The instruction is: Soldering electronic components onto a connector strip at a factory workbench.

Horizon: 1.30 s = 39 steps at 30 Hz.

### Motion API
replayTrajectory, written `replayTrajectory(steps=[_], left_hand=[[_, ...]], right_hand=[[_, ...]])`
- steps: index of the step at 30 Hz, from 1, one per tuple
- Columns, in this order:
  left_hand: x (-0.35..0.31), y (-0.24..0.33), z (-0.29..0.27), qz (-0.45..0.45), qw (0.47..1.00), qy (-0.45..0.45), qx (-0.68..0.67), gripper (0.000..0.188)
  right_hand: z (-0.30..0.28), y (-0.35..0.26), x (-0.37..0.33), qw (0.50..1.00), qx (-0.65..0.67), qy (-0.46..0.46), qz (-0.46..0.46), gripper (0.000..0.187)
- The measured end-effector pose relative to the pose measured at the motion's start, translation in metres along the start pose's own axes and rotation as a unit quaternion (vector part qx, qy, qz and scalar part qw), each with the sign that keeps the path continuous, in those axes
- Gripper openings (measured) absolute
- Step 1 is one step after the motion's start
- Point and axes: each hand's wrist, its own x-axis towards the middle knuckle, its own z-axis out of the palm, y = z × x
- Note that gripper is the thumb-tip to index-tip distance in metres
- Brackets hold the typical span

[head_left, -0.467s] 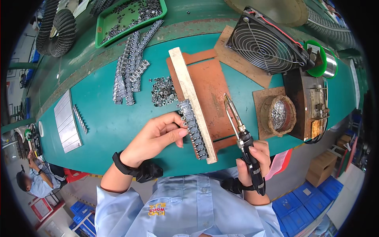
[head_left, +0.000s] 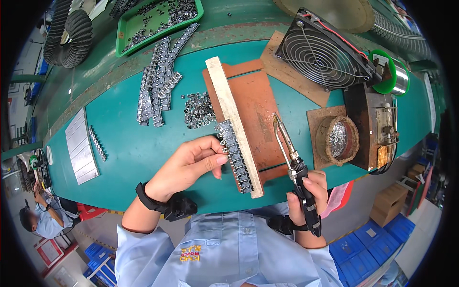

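My right hand is wrapped round the black handle of a soldering iron. A thin metal tube runs beside its tip, which points up over a brown board. A strip of small circuit boards rests along a pale bar on the brown board's left side. My left hand is closed in a pinch at the strip's left edge, thumb and forefinger close together. Whatever is between those fingertips is too small to make out. Just beyond this hand lies a pile of small metal parts.
Further strips of circuit boards lie behind, below a green tray of small parts. A flat metal plate sits at left. To the right stand a fan, a round pot with solder bits and a solder spool. Another person sits far left.
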Motion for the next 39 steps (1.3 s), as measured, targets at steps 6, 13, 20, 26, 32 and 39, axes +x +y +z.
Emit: replayTrajectory(steps=[6,13,20,26,32,39], left_hand=[[-0.001,0.0,0.001,0.003,1.0,0.002,0.0,0.008],[-0.002,-0.001,-0.001,0.007,1.0,-0.008,-0.009,0.007],[-0.002,-0.003,-0.003,0.006,0.999,-0.018,-0.027,0.007],[-0.002,-0.004,-0.003,0.012,0.999,-0.026,-0.024,0.008],[-0.001,-0.007,-0.003,0.021,0.999,-0.032,-0.039,0.01],[0.0,-0.007,-0.004,0.024,0.998,-0.034,-0.041,0.011]], right_hand=[[-0.003,0.003,-0.002,0.999,0.03,-0.005,0.018,0.041],[-0.019,-0.009,0.0,0.995,0.085,-0.038,0.043,0.044],[-0.021,-0.022,0.014,0.99,0.094,-0.103,0.016,0.044],[-0.016,-0.027,0.021,0.987,0.064,-0.145,0.004,0.043],[-0.013,-0.026,0.021,0.986,0.068,-0.153,0.004,0.044],[-0.012,-0.026,0.022,0.986,0.065,-0.153,0.004,0.045]])
